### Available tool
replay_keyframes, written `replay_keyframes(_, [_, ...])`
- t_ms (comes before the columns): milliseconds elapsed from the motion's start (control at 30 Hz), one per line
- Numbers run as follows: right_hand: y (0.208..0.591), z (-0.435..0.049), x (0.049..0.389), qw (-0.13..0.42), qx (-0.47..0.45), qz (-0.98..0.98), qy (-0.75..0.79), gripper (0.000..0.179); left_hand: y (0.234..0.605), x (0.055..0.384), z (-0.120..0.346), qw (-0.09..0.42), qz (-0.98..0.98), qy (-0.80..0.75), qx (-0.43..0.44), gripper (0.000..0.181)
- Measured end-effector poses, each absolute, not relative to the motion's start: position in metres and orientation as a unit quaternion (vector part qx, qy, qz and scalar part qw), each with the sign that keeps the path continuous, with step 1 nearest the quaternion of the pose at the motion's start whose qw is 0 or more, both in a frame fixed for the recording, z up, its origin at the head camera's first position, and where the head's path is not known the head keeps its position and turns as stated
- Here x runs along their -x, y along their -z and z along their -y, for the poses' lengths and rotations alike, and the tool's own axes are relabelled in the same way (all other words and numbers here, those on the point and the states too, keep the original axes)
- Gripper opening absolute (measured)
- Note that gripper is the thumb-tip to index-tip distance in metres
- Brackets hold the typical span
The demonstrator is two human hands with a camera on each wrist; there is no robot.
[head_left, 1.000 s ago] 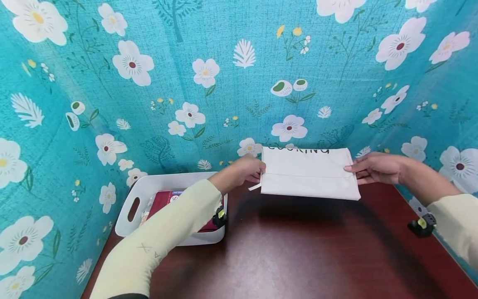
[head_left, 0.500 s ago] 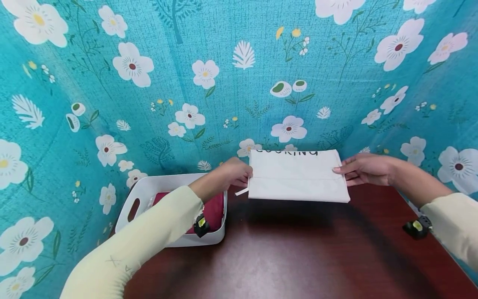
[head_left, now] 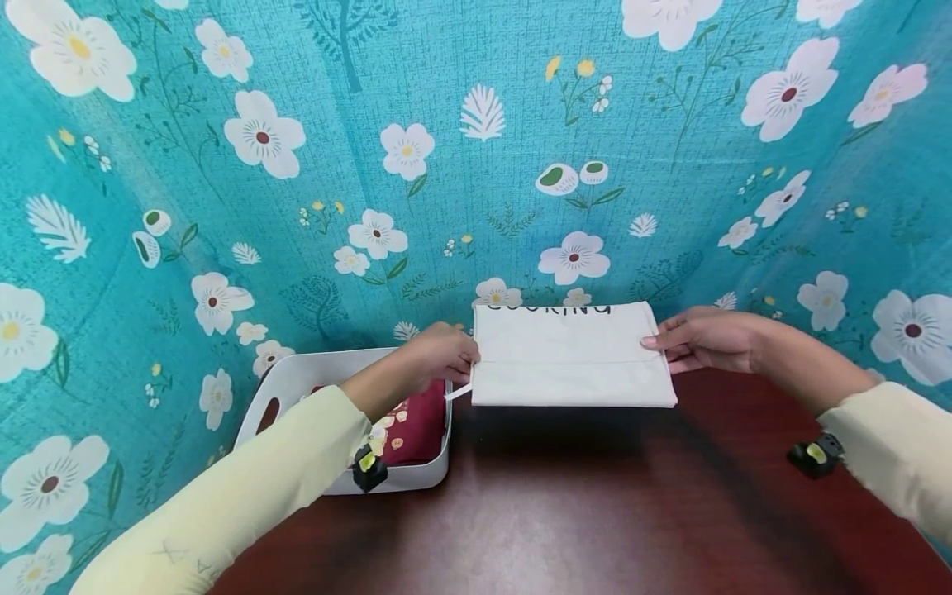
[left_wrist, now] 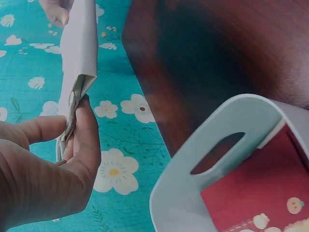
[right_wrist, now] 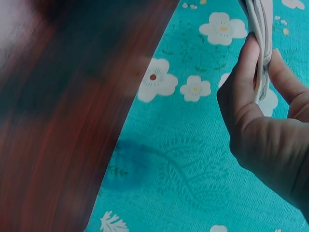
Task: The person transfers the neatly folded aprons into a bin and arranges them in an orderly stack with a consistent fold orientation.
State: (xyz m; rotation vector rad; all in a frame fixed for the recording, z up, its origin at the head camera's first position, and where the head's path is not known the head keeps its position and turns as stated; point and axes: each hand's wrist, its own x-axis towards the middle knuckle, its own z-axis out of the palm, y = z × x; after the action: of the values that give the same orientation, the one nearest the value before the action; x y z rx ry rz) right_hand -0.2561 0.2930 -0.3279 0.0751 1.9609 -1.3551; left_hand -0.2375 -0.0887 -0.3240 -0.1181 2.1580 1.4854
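A folded white cloth [head_left: 568, 355] with black lettering along its far edge is held up above the table, stretched between both hands. My left hand [head_left: 445, 354] pinches its left edge; a thin white strap [head_left: 458, 393] dangles just below that grip. At the opposite edge, my right hand [head_left: 702, 340] holds it with the thumb on top and fingers underneath. The left wrist view shows the layered end of the cloth between left thumb and fingers. Layers also show pinched in the right hand [right_wrist: 270, 106] in the right wrist view.
On the left, a white plastic basket [head_left: 297, 372] with an oval handle hole holds red printed cloth [head_left: 420, 426], partly behind the left forearm. A dark red-brown table [head_left: 565, 512] lies below, with a turquoise flowered curtain [head_left: 446, 198] behind and at both sides.
Both hands have carried the folded white cloth leftward and slightly nearer, closer to the basket. The left forearm has shifted left too, uncovering more of the basket's right part.
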Motion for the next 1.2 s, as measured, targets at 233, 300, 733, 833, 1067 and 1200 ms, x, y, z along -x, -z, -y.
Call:
replay_keyframes(233, [0.325, -0.278, 0.254, 0.368, -0.013, -0.762, 0.533, 0.051, 0.324, 0.231, 0.105, 0.27, -0.797, -0.538, 0.053, 0.027])
replay_keyframes(300, [0.325, -0.273, 0.253, 0.365, -0.012, -0.763, 0.534, 0.052, 0.323, 0.229, 0.109, 0.271, -0.797, -0.537, 0.054, 0.026])
replay_keyframes(733, [0.325, -0.244, 0.248, 0.363, -0.006, -0.753, 0.549, 0.05, 0.324, 0.219, 0.138, 0.268, -0.784, -0.555, 0.078, 0.035])
replay_keyframes(833, [0.324, -0.236, 0.247, 0.364, -0.004, -0.751, 0.55, 0.049, 0.324, 0.217, 0.145, 0.264, -0.783, -0.557, 0.079, 0.036])
replay_keyframes(1067, [0.322, -0.22, 0.246, 0.365, -0.001, -0.744, 0.559, 0.047, 0.319, 0.213, 0.162, 0.255, -0.785, -0.557, 0.09, 0.029])
replay_keyframes(1200, [0.321, -0.212, 0.244, 0.369, 0.008, -0.738, 0.564, 0.047, 0.318, 0.213, 0.171, 0.256, -0.784, -0.557, 0.09, 0.027])
